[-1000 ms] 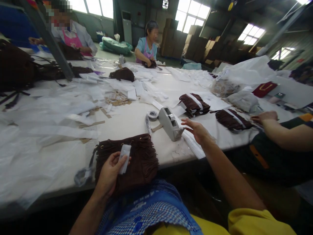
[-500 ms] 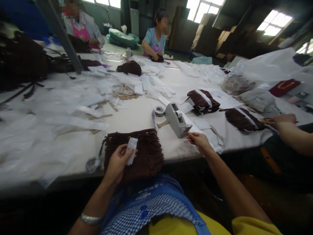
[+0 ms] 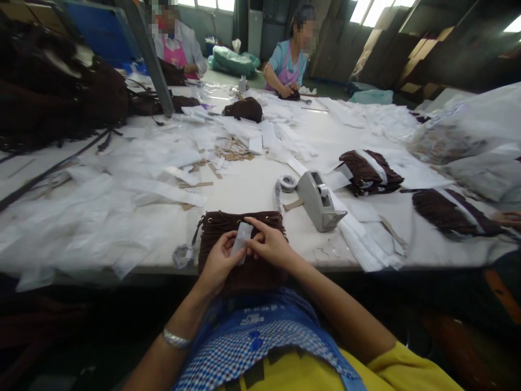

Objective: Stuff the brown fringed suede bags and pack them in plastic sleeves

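Observation:
A small white wrapped packet (image 3: 241, 240) is gripped by my left hand (image 3: 220, 260), thumb across its front. My right hand (image 3: 269, 245) meets it from the other side, its thumb and fingers at the packet's right edge; any tape in those fingers is too small to make out. Under both hands lies a dark brown fringed bag (image 3: 244, 279) at the table's front edge, with metal eyelets along its top. Its wrapped strap end (image 3: 183, 255) lies out to the left. Right of the bag stands a grey tape dispenser (image 3: 318, 202), beside a wrapped coil of strap (image 3: 287, 183).
Loose white wrapping sheets (image 3: 134, 190) cover the table's left. Folded brown bags with white bands (image 3: 370, 172) lie at the right, near a co-worker's hand (image 3: 508, 218). Two people work across the table. A grey post (image 3: 148, 60) rises at the back left.
My right hand has left the tape dispenser's cutting end and come over to the packet in my left hand. The whole view has shifted, moving the table things rightward.

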A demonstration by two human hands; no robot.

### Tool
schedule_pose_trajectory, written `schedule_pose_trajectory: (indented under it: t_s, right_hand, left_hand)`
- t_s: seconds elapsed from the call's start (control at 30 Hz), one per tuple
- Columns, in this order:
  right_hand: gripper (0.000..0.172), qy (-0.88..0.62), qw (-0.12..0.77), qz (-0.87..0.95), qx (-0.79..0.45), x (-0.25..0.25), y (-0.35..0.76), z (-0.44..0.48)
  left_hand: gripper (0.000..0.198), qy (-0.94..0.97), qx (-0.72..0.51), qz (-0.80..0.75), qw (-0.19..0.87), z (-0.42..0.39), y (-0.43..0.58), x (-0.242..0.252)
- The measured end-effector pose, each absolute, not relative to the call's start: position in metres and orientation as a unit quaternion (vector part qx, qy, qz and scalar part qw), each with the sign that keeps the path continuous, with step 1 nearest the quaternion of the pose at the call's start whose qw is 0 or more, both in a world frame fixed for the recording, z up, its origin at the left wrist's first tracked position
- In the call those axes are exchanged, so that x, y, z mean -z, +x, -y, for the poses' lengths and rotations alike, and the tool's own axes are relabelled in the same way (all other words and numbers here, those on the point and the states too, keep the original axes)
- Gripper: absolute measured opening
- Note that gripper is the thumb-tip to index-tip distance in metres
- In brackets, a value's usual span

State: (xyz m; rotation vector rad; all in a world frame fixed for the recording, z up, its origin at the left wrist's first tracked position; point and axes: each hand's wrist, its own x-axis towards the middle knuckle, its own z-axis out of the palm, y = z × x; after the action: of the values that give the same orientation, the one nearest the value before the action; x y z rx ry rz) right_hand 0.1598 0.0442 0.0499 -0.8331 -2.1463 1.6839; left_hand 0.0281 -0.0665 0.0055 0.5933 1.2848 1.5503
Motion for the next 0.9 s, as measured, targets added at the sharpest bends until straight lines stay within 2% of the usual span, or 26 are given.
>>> schedule_pose_trajectory:
  t_s: [0.17, 0.37, 0.43, 0.53, 0.6, 0.8, 0.9]
  right_hand:
    - [0.068, -0.334, 0.11, 0.768, -0.535, -0.042, 0.162, -0.049]
    - [0.072, -0.402, 0.205, 0.806, -0.383, -0.041, 0.172, -0.043]
    - [0.068, -0.411, 0.232, 0.804, -0.362, -0.046, 0.176, -0.038]
    - [0.051, -0.406, 0.253, 0.778, -0.407, -0.055, 0.18, -0.031]
    - [0.049, -0.398, 0.244, 0.752, -0.466, -0.059, 0.18, -0.028]
    - [0.079, -0.371, 0.182, 0.701, -0.581, -0.041, 0.152, -0.025]
    - [0.083, -0.368, 0.182, 0.684, -0.603, -0.033, 0.141, -0.028]
  left_hand:
    - [0.058, 0.232, -0.637, -0.535, 0.503, 0.068, 0.027, -0.008]
    - [0.061, 0.214, -0.635, -0.533, 0.517, 0.068, 0.027, -0.012]
    - [0.061, 0.214, -0.636, -0.53, 0.518, 0.068, 0.027, -0.012]
    - [0.06, 0.211, -0.639, -0.529, 0.517, 0.068, 0.028, -0.012]
    - [0.06, 0.212, -0.638, -0.531, 0.515, 0.068, 0.029, -0.013]
    - [0.058, 0.232, -0.643, -0.52, 0.513, 0.066, 0.031, -0.012]
    - [0.057, 0.263, -0.63, -0.531, 0.502, 0.066, 0.031, -0.012]
